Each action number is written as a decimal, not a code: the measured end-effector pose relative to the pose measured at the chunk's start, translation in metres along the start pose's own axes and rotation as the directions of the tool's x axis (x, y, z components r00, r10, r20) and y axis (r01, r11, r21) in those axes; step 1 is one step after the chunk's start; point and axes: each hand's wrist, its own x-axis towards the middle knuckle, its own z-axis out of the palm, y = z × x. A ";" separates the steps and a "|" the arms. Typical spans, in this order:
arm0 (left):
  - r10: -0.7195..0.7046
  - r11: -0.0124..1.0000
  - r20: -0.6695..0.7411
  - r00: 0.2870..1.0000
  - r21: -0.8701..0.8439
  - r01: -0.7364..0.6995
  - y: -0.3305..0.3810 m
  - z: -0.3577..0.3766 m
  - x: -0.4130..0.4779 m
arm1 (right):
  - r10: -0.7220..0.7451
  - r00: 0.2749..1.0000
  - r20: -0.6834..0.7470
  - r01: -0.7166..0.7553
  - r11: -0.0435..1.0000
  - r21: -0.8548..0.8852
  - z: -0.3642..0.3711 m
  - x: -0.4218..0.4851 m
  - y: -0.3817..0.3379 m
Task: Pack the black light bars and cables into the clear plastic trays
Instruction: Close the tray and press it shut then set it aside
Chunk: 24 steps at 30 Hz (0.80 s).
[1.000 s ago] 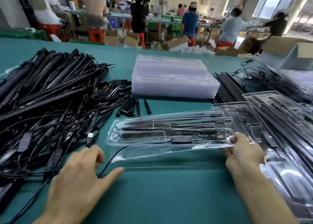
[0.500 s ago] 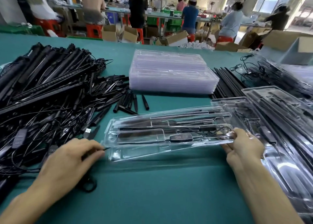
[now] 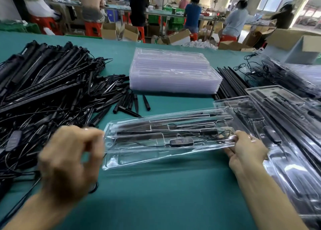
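Head view. Step in hand: finishing one clear tray (image 3: 161,160), which lies across the worktop (image 3: 165,198) front centre, between the two hands. It already carries light bars (image 3: 173,116) in its long slots and an inline controller (image 3: 181,141) with its cable (image 3: 224,132) bunched at the right end.

The right hand (image 3: 248,151) pinches the tray's right end, thumb on top and fingers (image 3: 230,151) underneath, lifting that end slightly. The left hand (image 3: 69,160) sits at the tray's left end with fingers (image 3: 90,134) curled. It is motion-blurred, so I cannot tell whether they pinch a thin lead or nothing. A dark cable loop (image 3: 93,186) shows just below that hand.

Judged next: tuck any loose lead into its channel, seat everything flat, then move the tray right onto the packed trays (image 3: 286,125). That needs a light grip because the thin plastic flexes, and stray cable could snag.

Surface: green worktop. A big pile (image 3: 43,94) of loose bars and cables lies left, with short black pieces (image 3: 128,104) beside it. A stack of empty trays (image 3: 173,75) sits behind centre, with more loose bars (image 3: 231,83) just right of it.

Room: a workshop with people (image 3: 192,12) at far benches, cardboard boxes (image 3: 128,32), red stools (image 3: 93,28) and bright windows at right.
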 end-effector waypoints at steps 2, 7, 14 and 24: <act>0.215 0.977 0.140 0.967 -0.030 -0.213 0.037 0.013 0.004 | -0.004 1.000 -0.006 0.003 1.000 -0.010 0.000 -0.001 0.001; 0.191 0.958 0.620 0.761 0.050 -0.282 0.073 0.054 -0.005 | 0.009 1.000 0.019 -0.009 1.000 -0.001 -0.001 -0.002 0.001; 0.129 0.975 0.598 0.791 0.068 -0.211 0.080 0.066 -0.005 | 0.025 1.000 0.002 -0.025 1.000 0.015 -0.002 -0.002 0.000; -0.265 0.293 0.962 0.074 0.007 0.956 0.129 0.064 -0.003 | 0.059 0.998 0.010 -0.060 0.969 0.238 0.000 -0.017 -0.005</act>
